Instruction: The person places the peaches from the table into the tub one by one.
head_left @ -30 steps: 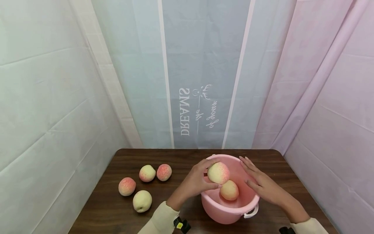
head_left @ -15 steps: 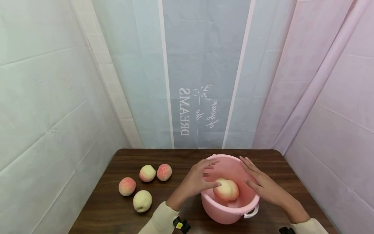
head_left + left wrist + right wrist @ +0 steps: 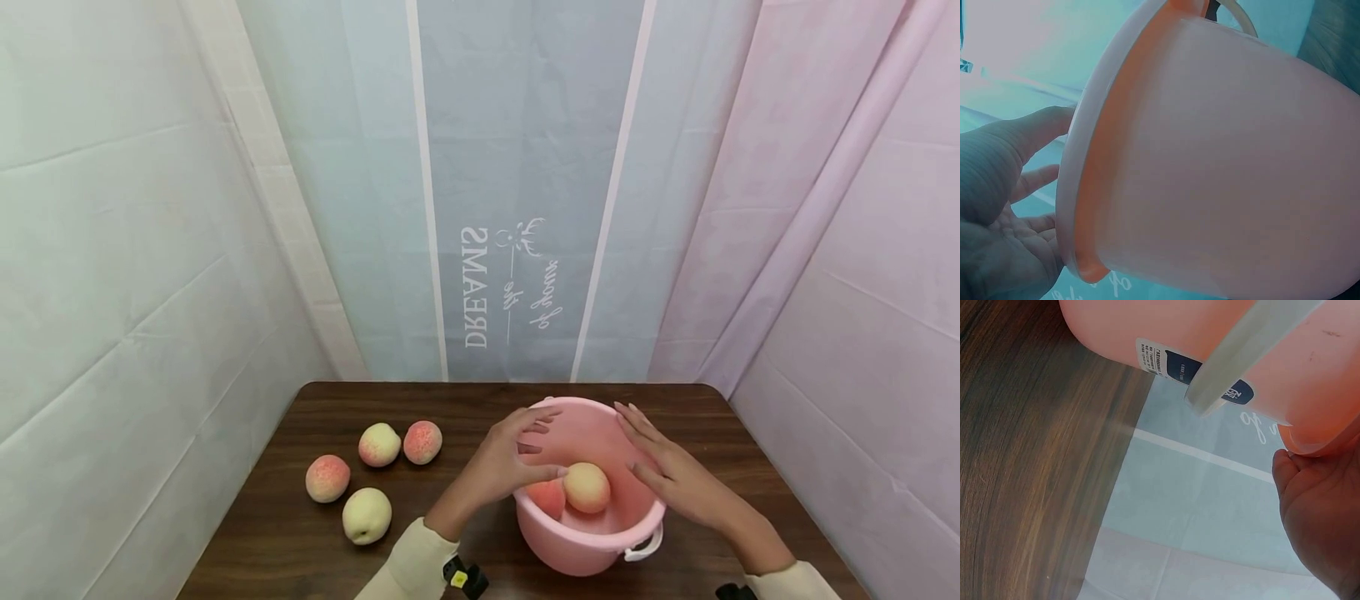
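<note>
A pink bucket [image 3: 573, 550] stands on the right side of the table. Inside it lie two peaches: a pale yellow-orange peach [image 3: 587, 487] and a redder peach [image 3: 548, 498], partly covered by the left thumb. My left hand [image 3: 501, 462] hovers at the bucket's left rim, fingers spread over the opening and holding nothing. In the left wrist view its thumb tip is right at the rim [image 3: 1072, 150]. My right hand [image 3: 667, 475] rests on the right rim with straight fingers. From the right wrist view, only part of that hand [image 3: 1325, 512] shows at the bucket's edge.
Left on the dark wooden table [image 3: 262, 542] are several more peaches, among them a pale peach [image 3: 367, 516] and a red one [image 3: 422, 442]. A white handle [image 3: 645, 546] juts from the bucket's near right side. Curtains [image 3: 517, 167] hang behind the table.
My left hand has let go of a peach, which dropped into the bucket and rolled to its left side, redder side showing. My right hand has stayed on the rim.
</note>
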Available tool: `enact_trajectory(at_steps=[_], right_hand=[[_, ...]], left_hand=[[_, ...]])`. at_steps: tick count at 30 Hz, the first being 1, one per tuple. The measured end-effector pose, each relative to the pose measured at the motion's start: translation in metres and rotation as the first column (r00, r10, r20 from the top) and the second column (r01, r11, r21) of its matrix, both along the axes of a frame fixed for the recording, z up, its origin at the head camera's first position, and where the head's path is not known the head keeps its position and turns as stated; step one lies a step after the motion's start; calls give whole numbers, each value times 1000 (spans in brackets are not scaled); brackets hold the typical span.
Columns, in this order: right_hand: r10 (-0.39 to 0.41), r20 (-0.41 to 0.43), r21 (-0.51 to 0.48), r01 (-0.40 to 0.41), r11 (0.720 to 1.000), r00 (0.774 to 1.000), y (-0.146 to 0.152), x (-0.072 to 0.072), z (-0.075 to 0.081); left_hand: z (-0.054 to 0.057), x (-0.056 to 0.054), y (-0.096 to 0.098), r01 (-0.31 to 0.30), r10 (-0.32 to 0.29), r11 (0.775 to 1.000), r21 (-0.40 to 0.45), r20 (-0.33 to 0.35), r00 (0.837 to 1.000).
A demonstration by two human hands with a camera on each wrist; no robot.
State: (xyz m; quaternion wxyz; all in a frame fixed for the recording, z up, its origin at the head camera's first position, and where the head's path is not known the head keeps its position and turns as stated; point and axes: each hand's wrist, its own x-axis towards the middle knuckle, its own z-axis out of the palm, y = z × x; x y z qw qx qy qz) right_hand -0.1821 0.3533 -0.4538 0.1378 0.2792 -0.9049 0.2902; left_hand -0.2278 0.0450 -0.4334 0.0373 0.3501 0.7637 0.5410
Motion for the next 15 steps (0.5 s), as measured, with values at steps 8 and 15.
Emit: enact_trajectory(at_steps=[8, 15], right_hand=[[4, -11, -4, -4, 1000, 1000, 0, 0, -1], [9, -9, -5, -9, 1000, 1000, 0, 0, -1]], left_hand=[[-1, 0, 0, 16, -16, 999, 39, -14, 1000], [-2, -2, -3, 20, -13, 990, 139, -55, 998]])
